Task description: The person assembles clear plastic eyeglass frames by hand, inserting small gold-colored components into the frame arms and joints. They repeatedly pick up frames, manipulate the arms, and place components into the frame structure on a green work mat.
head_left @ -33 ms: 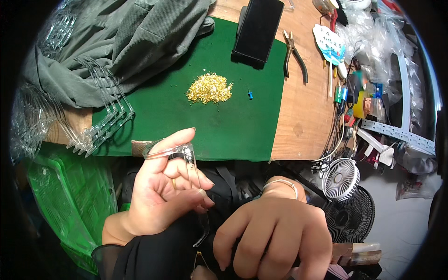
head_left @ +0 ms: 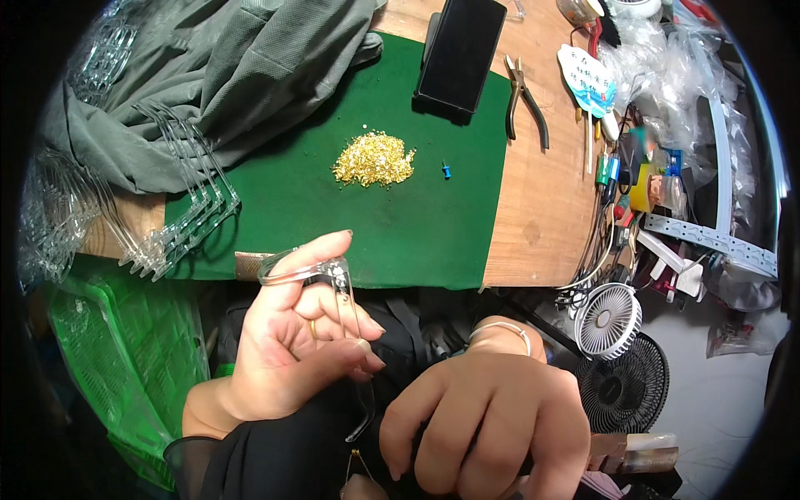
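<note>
My left hand point(head_left: 292, 350) is closed on a clear eyeglass frame point(head_left: 340, 271), palm turned up. The frame's rim loops around the raised index finger, and a slim temple arm point(head_left: 364, 412) runs down past the thumb to a bent tip. Beside it on the right, my right hand point(head_left: 492, 425) has its back up and its fingers curled toward my body. Its fingertips are mostly hidden, so what they hold, if anything, does not show. Beyond both hands, a pile of small gold-coloured pieces point(head_left: 375, 158) lies on a green mat point(head_left: 433, 233).
A blue push pin point(head_left: 447, 171), a black phone point(head_left: 462, 58) and pliers point(head_left: 525, 100) lie farther back. Several clear frames point(head_left: 187, 192) rest by a grey cloth point(head_left: 250, 92) on the left. A green plastic basket point(head_left: 125, 367) stands below. At right are a white fan point(head_left: 608, 321) and cables.
</note>
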`<state>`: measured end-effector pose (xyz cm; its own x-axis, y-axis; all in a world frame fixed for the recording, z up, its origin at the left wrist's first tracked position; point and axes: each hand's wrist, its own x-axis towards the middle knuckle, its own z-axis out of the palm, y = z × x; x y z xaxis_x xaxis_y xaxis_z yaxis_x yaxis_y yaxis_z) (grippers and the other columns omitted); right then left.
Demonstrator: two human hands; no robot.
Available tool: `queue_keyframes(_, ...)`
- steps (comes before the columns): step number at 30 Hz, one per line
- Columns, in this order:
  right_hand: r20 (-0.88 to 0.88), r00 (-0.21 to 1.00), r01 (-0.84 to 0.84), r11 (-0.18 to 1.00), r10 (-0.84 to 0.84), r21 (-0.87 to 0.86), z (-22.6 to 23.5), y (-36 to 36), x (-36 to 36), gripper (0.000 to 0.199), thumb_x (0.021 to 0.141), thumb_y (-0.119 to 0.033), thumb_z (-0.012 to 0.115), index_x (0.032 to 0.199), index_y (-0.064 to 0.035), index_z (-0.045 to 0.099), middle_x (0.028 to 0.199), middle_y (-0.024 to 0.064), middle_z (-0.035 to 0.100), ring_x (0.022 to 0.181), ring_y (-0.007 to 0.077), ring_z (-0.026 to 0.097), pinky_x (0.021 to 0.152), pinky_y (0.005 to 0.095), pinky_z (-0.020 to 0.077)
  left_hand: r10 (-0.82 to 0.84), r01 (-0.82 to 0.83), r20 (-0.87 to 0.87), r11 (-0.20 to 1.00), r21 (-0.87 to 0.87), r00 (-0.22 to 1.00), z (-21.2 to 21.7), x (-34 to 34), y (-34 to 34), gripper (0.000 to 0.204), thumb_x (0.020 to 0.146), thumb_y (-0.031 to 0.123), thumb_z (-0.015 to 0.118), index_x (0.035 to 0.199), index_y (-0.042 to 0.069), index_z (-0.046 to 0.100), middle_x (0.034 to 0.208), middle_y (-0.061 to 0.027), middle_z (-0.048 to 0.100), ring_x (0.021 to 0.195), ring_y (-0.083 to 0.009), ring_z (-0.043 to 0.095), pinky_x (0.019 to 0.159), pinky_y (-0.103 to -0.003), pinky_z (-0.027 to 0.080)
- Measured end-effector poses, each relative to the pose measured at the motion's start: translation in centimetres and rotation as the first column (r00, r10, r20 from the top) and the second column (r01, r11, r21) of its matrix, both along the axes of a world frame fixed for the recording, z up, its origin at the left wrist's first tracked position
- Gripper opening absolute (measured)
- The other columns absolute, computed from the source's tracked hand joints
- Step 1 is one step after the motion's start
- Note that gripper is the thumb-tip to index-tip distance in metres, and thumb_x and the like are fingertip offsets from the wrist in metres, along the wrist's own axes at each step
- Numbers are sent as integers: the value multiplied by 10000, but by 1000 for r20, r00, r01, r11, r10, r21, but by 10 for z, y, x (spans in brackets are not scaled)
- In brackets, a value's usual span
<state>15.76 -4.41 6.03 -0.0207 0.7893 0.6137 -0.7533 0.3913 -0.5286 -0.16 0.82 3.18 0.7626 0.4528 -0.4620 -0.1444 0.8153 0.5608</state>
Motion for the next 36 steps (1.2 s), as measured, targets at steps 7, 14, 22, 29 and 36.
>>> queue_keyframes(7,-50,985,168,985,-167,25,-1,-2,-16,228,930,-222,530,942,-54,684,718,46,526,651,191,506,571,325,427,-15,14,27,999,42,1000,1,1,-2,764,766,-140,538,1410,46,169,916,-151,596,727,-187,648,642,-254,548)
queue_keyframes(14,540,809,412,879,-232,-239,-23,-12,29,59,839,-44,556,788,-13,559,774,118,579,673,201,578,609,322,464,65,-62,-99,997,40,993,7,2,-1,797,719,-115,549,1408,39,179,862,-163,604,657,-214,649,584,-279,548)
queue_keyframes(22,961,-270,765,595,-51,247,-134,-2,57,195,720,-39,662,896,-23,581,821,121,581,755,321,572,667,374,437,-62,60,27,995,74,998,6,3,5,764,793,-105,573,1416,56,163,923,-141,591,763,-163,627,681,-260,540)
queue_keyframes(29,902,-432,698,633,-1,335,-139,4,50,228,681,-43,658,888,-75,568,829,75,546,795,258,550,681,359,367,-88,78,70,987,138,994,-4,7,6,751,813,-117,536,1423,60,137,966,-157,590,783,-198,648,687,-279,545)
queue_keyframes(36,929,367,773,567,-32,-286,-99,-4,47,69,814,21,589,846,-5,533,796,80,566,701,155,567,653,251,453,-79,69,73,989,132,994,-8,4,6,707,832,-97,532,1418,48,166,974,-141,588,796,-165,634,717,-274,531)
